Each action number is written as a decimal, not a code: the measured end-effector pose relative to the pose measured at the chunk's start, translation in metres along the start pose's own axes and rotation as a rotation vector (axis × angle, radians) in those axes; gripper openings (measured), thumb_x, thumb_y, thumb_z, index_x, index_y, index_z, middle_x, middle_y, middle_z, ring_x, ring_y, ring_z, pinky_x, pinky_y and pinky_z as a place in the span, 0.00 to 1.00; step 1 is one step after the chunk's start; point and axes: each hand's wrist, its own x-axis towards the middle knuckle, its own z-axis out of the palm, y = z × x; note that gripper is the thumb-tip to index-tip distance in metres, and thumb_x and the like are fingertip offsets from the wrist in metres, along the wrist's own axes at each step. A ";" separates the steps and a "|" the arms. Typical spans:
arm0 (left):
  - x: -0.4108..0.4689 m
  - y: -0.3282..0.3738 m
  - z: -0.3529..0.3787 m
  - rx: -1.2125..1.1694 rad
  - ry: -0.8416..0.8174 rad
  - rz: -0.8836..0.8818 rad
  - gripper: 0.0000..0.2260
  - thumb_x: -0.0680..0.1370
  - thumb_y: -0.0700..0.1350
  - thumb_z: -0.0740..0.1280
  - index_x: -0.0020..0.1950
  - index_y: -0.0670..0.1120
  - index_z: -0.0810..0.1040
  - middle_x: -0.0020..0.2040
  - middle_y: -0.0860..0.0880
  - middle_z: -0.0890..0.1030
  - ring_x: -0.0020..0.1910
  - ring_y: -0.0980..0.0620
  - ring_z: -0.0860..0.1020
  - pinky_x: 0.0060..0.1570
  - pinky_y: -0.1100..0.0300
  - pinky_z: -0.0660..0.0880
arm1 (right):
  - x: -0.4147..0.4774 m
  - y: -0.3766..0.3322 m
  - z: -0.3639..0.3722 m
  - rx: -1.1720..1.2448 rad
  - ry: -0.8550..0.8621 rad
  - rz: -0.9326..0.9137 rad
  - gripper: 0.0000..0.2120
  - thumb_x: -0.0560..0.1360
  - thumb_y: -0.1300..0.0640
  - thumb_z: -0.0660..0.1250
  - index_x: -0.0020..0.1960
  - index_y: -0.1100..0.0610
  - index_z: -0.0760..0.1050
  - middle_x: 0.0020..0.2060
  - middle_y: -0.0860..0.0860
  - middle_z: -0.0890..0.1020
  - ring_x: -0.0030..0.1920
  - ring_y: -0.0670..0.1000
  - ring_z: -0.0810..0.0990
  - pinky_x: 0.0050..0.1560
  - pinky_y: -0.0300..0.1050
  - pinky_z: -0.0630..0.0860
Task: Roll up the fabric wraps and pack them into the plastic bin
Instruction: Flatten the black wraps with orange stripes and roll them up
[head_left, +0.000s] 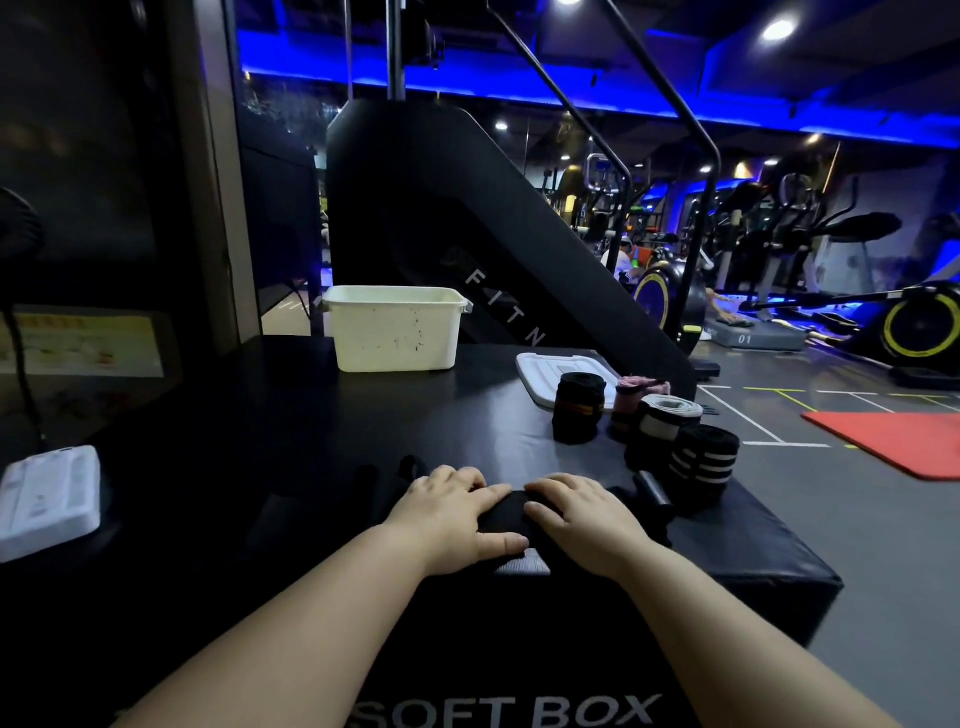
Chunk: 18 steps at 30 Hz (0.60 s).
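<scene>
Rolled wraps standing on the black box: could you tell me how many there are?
4, clustered at the right: an orange-striped black roll beside the lid, a pink roll behind, a black-and-white roll in the middle, a white-striped black roll nearest. Others may be hidden.

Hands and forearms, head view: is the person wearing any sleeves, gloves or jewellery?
No. The left hand and right hand are bare: no gloves or rings. The left forearm and right forearm are uncovered down to the picture's lower edge, with no sleeve, watch or wristband in view.
</scene>
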 end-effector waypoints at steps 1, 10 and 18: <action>-0.001 -0.002 -0.001 -0.001 -0.008 -0.008 0.35 0.73 0.74 0.54 0.77 0.61 0.57 0.71 0.53 0.64 0.70 0.49 0.61 0.70 0.53 0.58 | 0.000 0.000 0.000 -0.013 -0.017 -0.008 0.21 0.82 0.42 0.55 0.72 0.46 0.68 0.71 0.44 0.70 0.72 0.47 0.64 0.69 0.39 0.55; -0.012 -0.013 -0.001 0.035 0.009 -0.064 0.35 0.75 0.73 0.53 0.78 0.58 0.56 0.71 0.52 0.63 0.72 0.49 0.59 0.71 0.53 0.56 | 0.017 -0.022 -0.010 -0.005 -0.192 -0.137 0.25 0.80 0.62 0.57 0.76 0.49 0.63 0.79 0.48 0.53 0.79 0.48 0.49 0.76 0.50 0.51; -0.016 -0.019 -0.001 0.044 0.012 -0.085 0.38 0.74 0.73 0.53 0.79 0.54 0.57 0.71 0.51 0.64 0.72 0.49 0.60 0.71 0.53 0.57 | 0.010 -0.035 0.009 -0.013 -0.181 -0.080 0.27 0.82 0.41 0.51 0.78 0.51 0.57 0.78 0.48 0.59 0.78 0.47 0.53 0.76 0.46 0.47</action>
